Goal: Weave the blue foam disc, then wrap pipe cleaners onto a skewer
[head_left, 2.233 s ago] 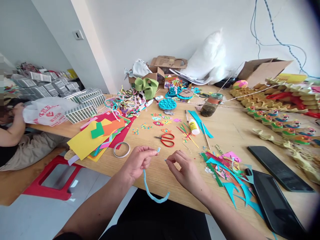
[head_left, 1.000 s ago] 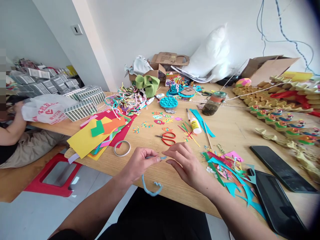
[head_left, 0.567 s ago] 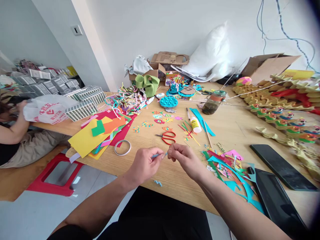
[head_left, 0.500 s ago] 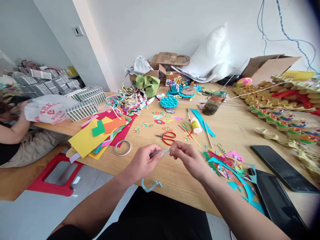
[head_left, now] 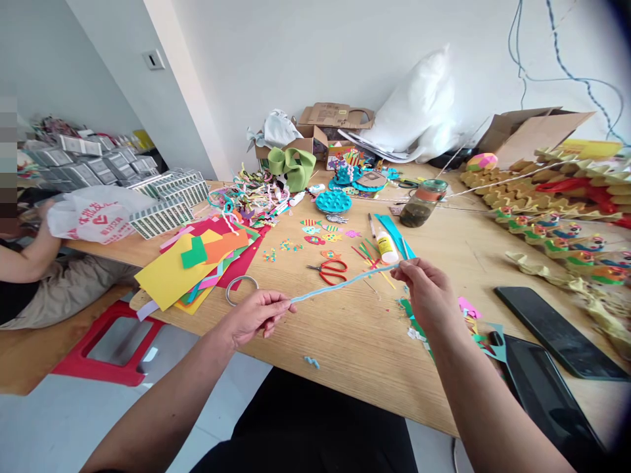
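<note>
A thin, soft-looking light blue strand [head_left: 340,285] stretches nearly straight above the table between my two hands, rising slightly to the right. My left hand [head_left: 261,314] pinches one end between thumb and fingers, near the roll of tape [head_left: 241,279]. The other end sits in the pinched fingers of my right hand [head_left: 426,286], beside the glue bottle [head_left: 387,247]. Beyond the strand lie red-handled scissors [head_left: 331,269]. A short curly light blue piece [head_left: 311,362] rests near the table's front edge.
Coloured paper sheets [head_left: 172,269] are stacked at left. Small paper fish [head_left: 314,240] lie mid-table. Paper scraps [head_left: 414,318] and dark phones [head_left: 557,332] are at right, near egg-carton trays [head_left: 522,190]. A glass jar [head_left: 422,203] stands behind. A person's arm [head_left: 24,259] shows at far left.
My hands have moved apart, left hand leftward and right hand rightward and up. The blue strand, formerly short between them with a loop hanging below, is now drawn out between my hands.
</note>
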